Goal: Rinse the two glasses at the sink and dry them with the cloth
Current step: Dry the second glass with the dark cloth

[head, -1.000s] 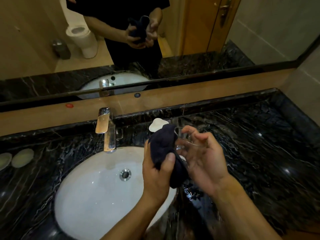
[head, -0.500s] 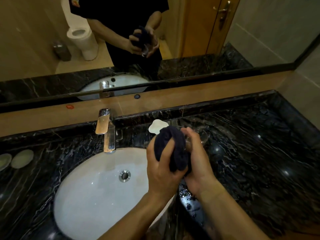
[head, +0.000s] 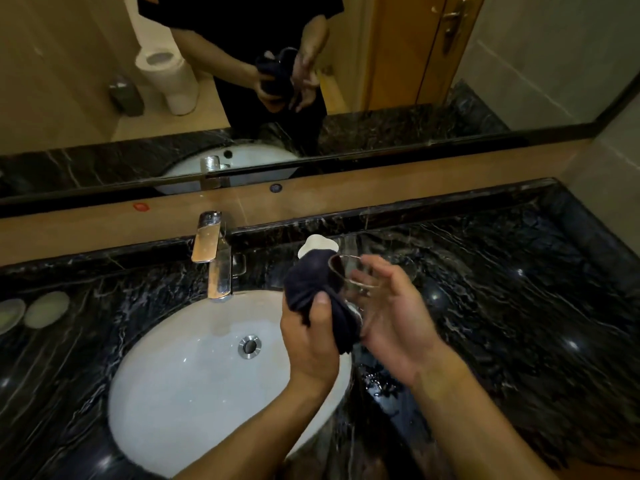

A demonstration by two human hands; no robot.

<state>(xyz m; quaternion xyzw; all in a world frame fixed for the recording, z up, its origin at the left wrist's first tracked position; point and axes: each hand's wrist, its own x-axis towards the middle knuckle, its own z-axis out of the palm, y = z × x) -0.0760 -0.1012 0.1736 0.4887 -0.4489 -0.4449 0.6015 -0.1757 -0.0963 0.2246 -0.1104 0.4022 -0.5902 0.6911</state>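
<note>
Head cam, looking down at the basin: the left hand [head: 311, 337] was curled round a dark navy, soft bunched cloth [head: 313, 289], thumb pressed on top, w/ a tail of fabric hanging below the fist. The cloth was pushed against the side of a clear, thin-walled drinking glass [head: 349, 275], which lay tilted in the right hand [head: 391, 317]; that hand's fingers were spread and only loosely bent, cradling the glass from behind rather than clamping it. Both were held over the right edge of the white oval ceramic sink [head: 194, 382], set in a glossy black marble countertop [head: 502, 323] w/ pale veins and water drops near the rim. A boxy chrome tap [head: 213, 254] stood behind. A small white lobed dish [head: 313, 244] sat just beyond the cloth. Second glass: couldn't tell where.
</note>
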